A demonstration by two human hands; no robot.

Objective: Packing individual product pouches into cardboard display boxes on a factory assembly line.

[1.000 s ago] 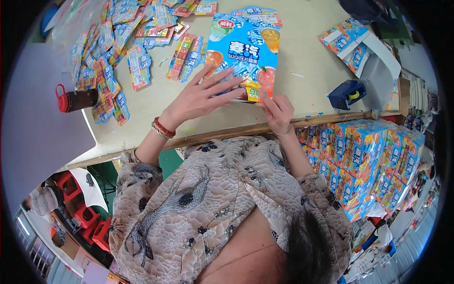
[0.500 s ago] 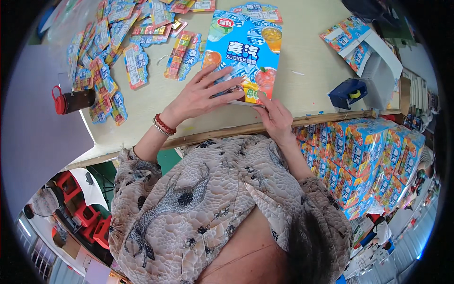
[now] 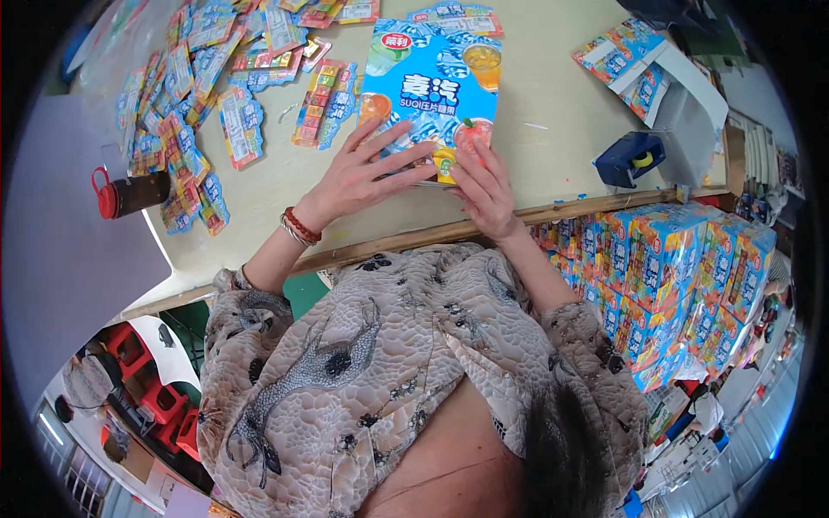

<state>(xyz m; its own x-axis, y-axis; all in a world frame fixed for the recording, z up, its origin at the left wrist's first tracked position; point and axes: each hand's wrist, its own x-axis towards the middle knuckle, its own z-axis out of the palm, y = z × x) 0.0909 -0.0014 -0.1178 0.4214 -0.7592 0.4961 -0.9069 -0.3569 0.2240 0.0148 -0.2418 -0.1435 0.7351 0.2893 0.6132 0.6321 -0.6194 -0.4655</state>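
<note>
A blue cardboard candy box point(image 3: 449, 104) with pictures of drinks lies on the table in front of me, its printed face up. Across its lower left part rests my left hand point(image 3: 367, 173), fingers spread and stretched out flat. My right hand point(image 3: 485, 188) is at the lower right corner, fingers over the printed face and thumb by the near edge, gripping the corner. The underside of the box is hidden.
Many blister packs of candy point(image 3: 203, 52) are strewn at the far left, near a dark bottle with a red lid point(image 3: 138, 194). At right are a blue tape dispenser point(image 3: 629, 160), an opened box point(image 3: 635, 69) and stacked wrapped boxes point(image 3: 661, 276) beyond the table edge point(image 3: 553, 211).
My right hand has shifted from the box's near edge up onto its lower right corner, fingers now over the face. My left hand stays spread on the box.
</note>
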